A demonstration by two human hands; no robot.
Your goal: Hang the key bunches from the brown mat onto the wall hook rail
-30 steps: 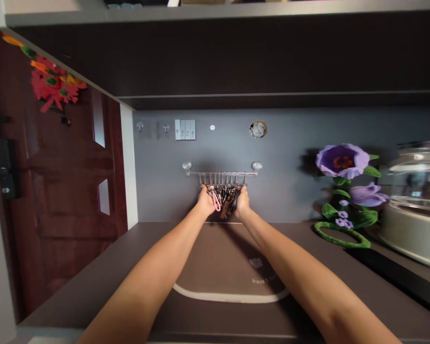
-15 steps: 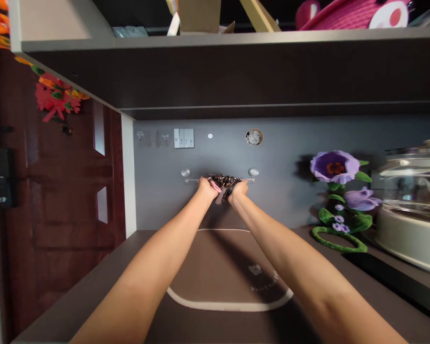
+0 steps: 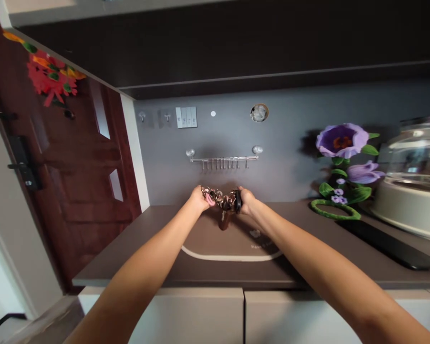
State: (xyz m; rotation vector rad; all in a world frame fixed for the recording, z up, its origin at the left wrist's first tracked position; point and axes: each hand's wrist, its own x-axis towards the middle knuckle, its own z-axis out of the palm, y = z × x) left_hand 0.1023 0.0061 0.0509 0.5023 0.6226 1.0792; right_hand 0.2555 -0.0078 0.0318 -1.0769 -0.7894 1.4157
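Observation:
My left hand (image 3: 199,198) and my right hand (image 3: 247,200) hold a bunch of keys (image 3: 225,199) between them, over the counter. The bunch is a tangle of small shiny, coppery and dark pieces, too small to tell apart. A pink piece (image 3: 209,199) sticks out by my left fingers, and a black piece lies against my right fingers. One longer brown piece (image 3: 224,221) dangles below. Behind and above the hands, a clear rail (image 3: 224,159) with several small bare hooks is fixed to the grey wall by two suction cups.
Beneath the hands lies a brown mat (image 3: 215,243) with a pale border. To the right stand purple knitted flowers (image 3: 341,141), a flat black object (image 3: 390,246) and a white, clear-domed appliance (image 3: 408,203). A dark shelf (image 3: 215,52) overhangs. At left is a red-brown door (image 3: 89,205).
Both hands have come down and away from the rail with the bunch of keys. The rail's hooks now show bare. The view has tilted downward, bringing the cabinet fronts into sight.

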